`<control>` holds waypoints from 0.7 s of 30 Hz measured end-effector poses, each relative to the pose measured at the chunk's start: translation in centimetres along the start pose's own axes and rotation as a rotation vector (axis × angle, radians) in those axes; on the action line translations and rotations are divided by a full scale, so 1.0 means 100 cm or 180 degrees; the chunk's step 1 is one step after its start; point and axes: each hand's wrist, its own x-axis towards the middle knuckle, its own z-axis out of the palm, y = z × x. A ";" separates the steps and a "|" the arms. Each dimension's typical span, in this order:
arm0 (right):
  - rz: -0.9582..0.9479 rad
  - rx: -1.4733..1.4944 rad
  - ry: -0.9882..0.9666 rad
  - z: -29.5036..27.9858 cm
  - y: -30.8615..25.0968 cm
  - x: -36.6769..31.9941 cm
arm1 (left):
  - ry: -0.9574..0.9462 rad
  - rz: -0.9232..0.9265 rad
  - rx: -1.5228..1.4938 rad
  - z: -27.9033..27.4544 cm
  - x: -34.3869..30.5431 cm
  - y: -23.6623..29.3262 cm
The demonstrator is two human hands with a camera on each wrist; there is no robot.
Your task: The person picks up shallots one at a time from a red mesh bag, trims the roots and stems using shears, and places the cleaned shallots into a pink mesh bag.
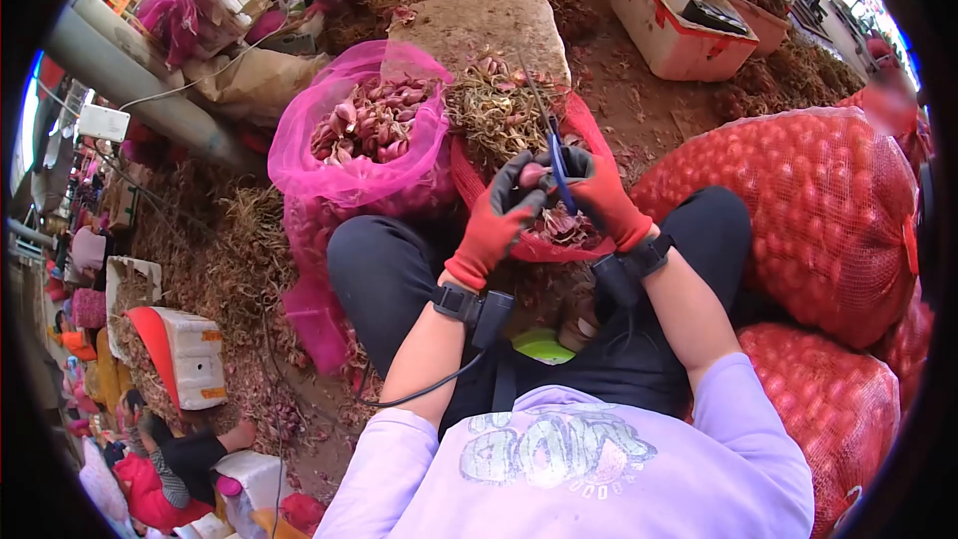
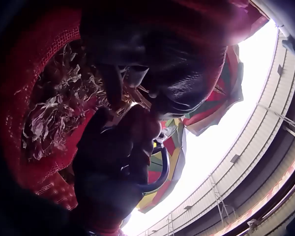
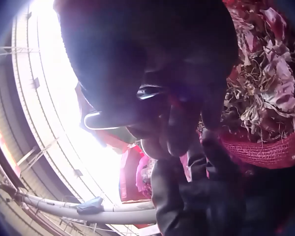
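"What stands at the left?"

"A pink sack (image 1: 299, 180), its mesh mouth open on a heap of purplish bulbs, just beside the person's left knee."

"And next to it?"

"The left hand (image 1: 489, 225), in a red glove with dark fingers. It pinches a single bulb (image 1: 533, 176) between thumb and fingers, above the red bag (image 1: 589, 125) that lies between the knees. Beyond the hand, dry stalks (image 1: 499, 105) are piled in front of a pale block (image 1: 479, 20)."

"What meets the bulb on its right?"

"Blue-handled scissors (image 1: 557, 160), just beside it, blades pointing away from the person; whether they touch it cannot be told. The right hand (image 1: 611, 202), gloved alike, grips the handles. The two hands are close together over loose husks (image 1: 564, 228)."

"Farthest right?"

"A full sack (image 1: 788, 210) of red mesh, resting near the right knee, with another (image 1: 808, 389) nearer the person."
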 end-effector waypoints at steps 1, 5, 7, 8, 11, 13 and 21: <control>-0.0016 -0.0069 0.0029 0.005 -0.004 -0.002 | 0.0027 0.0094 0.0011 0.003 -0.003 -0.007; 0.0308 -0.0225 0.0177 0.004 -0.001 -0.005 | 0.0464 0.0380 0.1068 -0.013 0.000 -0.015; 0.0266 -0.0813 0.0461 -0.015 0.008 0.002 | 0.0913 0.0397 0.1025 -0.017 0.006 0.026; 0.0287 -0.1091 0.0606 -0.019 0.010 0.002 | 0.1302 0.0520 0.0880 -0.022 0.005 0.054; 0.0656 0.0570 0.0549 -0.019 -0.028 -0.008 | 0.1551 0.0892 0.0383 -0.101 0.020 0.101; 0.0734 0.1236 0.0408 -0.025 -0.034 -0.009 | 0.1798 0.0905 0.1049 -0.164 0.018 0.117; -0.0014 -0.1206 0.0557 -0.014 -0.008 -0.001 | 0.0143 0.0311 0.1330 -0.049 0.029 0.074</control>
